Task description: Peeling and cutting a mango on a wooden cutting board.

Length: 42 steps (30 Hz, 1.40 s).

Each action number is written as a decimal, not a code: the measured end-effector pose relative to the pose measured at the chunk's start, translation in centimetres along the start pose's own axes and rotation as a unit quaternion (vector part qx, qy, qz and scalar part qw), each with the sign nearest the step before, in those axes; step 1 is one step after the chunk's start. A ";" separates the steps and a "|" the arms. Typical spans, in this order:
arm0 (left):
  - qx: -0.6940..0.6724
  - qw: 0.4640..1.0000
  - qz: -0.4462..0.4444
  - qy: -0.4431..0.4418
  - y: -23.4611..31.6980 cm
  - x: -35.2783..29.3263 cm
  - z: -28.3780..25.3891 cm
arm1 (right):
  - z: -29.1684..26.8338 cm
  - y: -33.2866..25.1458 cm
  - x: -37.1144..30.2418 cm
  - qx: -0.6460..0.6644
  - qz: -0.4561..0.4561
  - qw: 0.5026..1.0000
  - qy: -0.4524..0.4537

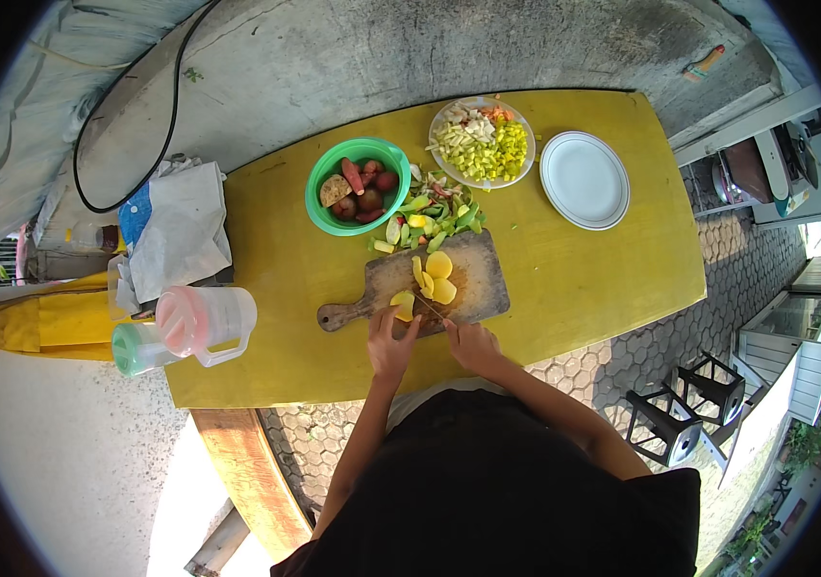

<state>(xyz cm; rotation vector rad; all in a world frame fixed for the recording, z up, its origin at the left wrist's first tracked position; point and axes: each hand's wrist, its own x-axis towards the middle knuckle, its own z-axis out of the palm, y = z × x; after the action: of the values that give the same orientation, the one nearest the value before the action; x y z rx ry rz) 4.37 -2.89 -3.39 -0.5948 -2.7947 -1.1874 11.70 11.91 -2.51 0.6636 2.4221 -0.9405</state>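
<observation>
A worn wooden cutting board (483, 279) with a handle at its left lies near the front of the yellow table. Several yellow fruit slices (439, 264), which look like mango, rest on its middle. My left hand (392, 348) has its fingertips closed on another yellow fruit slice (403, 305) at the board's front left. In my right hand (474, 347) is a knife (427, 306), its thin blade slanting left toward that slice. Whether the blade touches the slice I cannot tell. Green, yellow and reddish peelings (439, 212) are heaped just behind the board.
Behind the board stand a green bowl (358, 147) of reddish and brown produce and a plate (436, 159) of diced fruit. An empty white plate (584, 181) lies to the right. Two plastic jugs, one pink-lidded (209, 322), one green-lidded (132, 348), stand at the table's left edge.
</observation>
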 end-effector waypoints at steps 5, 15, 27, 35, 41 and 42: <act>0.044 0.995 -0.071 0.059 -0.8 0.6 0.5 | -0.7 -1.0 -0.7 -0.065 -0.068 0.994 0.050; 0.109 0.984 -0.118 -0.082 -1.0 0.7 1.4 | 1.5 -0.9 -0.3 -0.109 -0.085 0.990 0.027; 0.154 0.972 -0.132 -0.118 -0.8 2.1 1.2 | 0.5 -1.1 0.0 -0.095 -0.090 0.990 0.058; 0.126 0.985 -0.052 -0.107 -0.9 3.1 0.6 | 0.3 -0.7 0.1 -0.063 -0.094 0.992 0.050; 0.129 0.968 -0.071 -0.201 -1.1 0.5 1.6 | 1.6 -1.2 -0.2 -0.083 -0.075 0.994 -0.004; 0.137 0.968 -0.081 -0.196 -0.9 0.0 1.9 | 1.8 -1.3 -0.1 -0.082 -0.074 0.994 -0.006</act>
<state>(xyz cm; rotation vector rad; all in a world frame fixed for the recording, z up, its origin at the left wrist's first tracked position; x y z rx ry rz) 4.24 -2.10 -5.35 -0.6476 -3.3166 -0.7435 11.47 9.79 -2.99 0.4230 2.5330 -0.7876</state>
